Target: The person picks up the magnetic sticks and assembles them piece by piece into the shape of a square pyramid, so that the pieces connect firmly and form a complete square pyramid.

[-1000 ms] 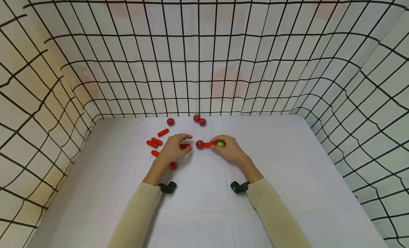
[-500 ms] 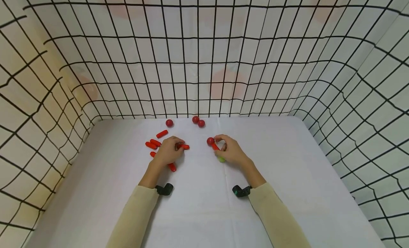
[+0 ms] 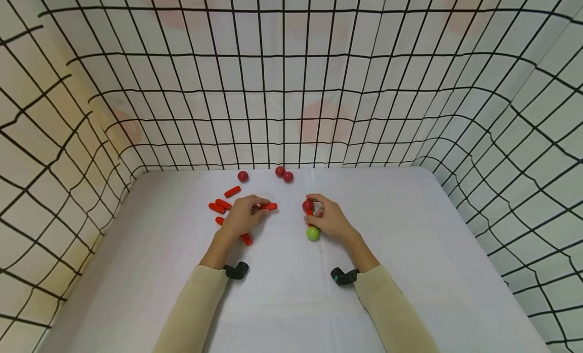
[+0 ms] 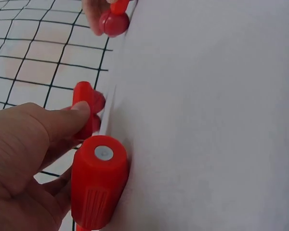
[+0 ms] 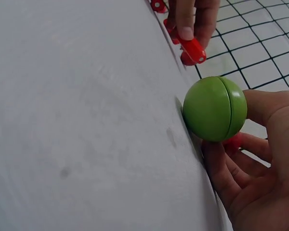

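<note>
My left hand (image 3: 241, 219) pinches a short red stick (image 3: 272, 207) between thumb and fingers, one end sticking out to the right. A pale round spot marks that stick's end (image 5: 201, 59) in the right wrist view. My right hand (image 3: 333, 219) grips a joined piece: a red ball (image 3: 307, 206) at the far end, a red stick (image 3: 310, 221) partly hidden by the fingers, and a green ball (image 3: 313, 233) at the near end. In the right wrist view the green ball (image 5: 214, 108) has a seam and hides the stick behind it. The two hands are apart.
Several loose red sticks (image 3: 233, 191) lie around the left hand; one stick (image 4: 98, 183) looms close in the left wrist view. A single red ball (image 3: 243, 176) and a touching pair of red balls (image 3: 288, 177) lie at the back of the white table (image 3: 291, 302). Black wire mesh (image 3: 284, 105) surrounds the back and sides.
The right hand has turned the joined piece from lying sideways to pointing toward me, green ball nearest. The left hand drew back left, gripped its stick, then moved slightly right.
</note>
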Tool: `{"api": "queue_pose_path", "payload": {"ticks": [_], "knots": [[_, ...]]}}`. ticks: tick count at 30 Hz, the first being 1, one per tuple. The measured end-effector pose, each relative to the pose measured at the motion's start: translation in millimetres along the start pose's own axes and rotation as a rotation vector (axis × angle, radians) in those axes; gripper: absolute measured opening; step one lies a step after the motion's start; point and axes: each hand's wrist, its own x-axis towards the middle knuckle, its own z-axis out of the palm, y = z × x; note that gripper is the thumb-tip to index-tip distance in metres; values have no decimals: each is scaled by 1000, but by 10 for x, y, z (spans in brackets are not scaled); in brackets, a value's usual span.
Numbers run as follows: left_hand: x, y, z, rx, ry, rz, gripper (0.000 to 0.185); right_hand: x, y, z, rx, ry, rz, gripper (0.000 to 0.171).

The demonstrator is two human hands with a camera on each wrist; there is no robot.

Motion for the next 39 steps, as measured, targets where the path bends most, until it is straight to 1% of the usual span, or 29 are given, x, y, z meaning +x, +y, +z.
{"api": "queue_pose_path", "payload": {"ticks": [3, 8, 11, 18, 23, 30, 37, 39], "knots": [[20, 16, 7, -6, 5, 7, 29, 3, -16, 17, 6, 10, 22, 61], [59, 52, 41, -20, -22, -21, 29, 4, -41, 52, 27, 32, 52, 59], [92, 81, 77, -24, -23, -35, 28, 8, -38, 73, 50, 37, 61, 58], [164, 169, 199, -36, -34, -22, 26, -17, -35, 94, 72, 54, 97, 56], [199, 203, 264, -52, -32, -18, 26, -10, -33, 98, 75, 59, 89, 54], [268, 213, 353, -36, -45, 14, 25, -6, -15, 102, 97, 42, 58, 53], [285, 235, 355, -28, -39, 37, 22, 10, -17, 90, 96, 34, 59, 52], [288, 237, 358, -28, -41, 45, 21, 14, -14, 84, 76, 42, 46, 51]]}}
